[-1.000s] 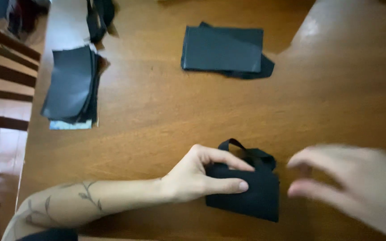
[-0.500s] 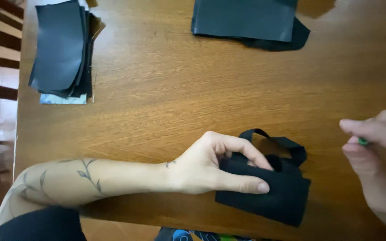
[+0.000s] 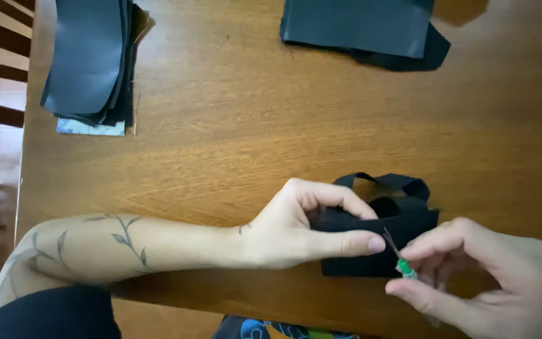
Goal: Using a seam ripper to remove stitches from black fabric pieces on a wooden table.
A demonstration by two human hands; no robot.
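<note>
The black pouch [image 3: 377,242] lies flat near the front edge of the worktop [image 3: 233,144], a small fabric piece with a strap [image 3: 387,183] looping off its far side. It looks light and limp, likely to fold or slide under a push, so it wants pinning flat with the fingers on the body, or lifting by the strap or an edge. Its long axis runs left to right, with the strap end pointing away from the person.

The left hand [image 3: 296,229] rests on the pouch's left part, thumb stretched along the top face and fingers curled over the far edge; its grip is closed on the cloth, pressing it down. The right hand [image 3: 478,276] is just beside the pouch's right edge, its grip pinched shut on a thin tool [image 3: 399,256] with a green handle and a metal tip. The tip slants up and left toward the pouch; whether it touches the fabric is hard to tell, and it may be a seam ripper or an awl.

Well apart, a stack of dark sheets [image 3: 92,59] sits at the far left, and another dark fabric piece [image 3: 362,25] lies at the far edge.
</note>
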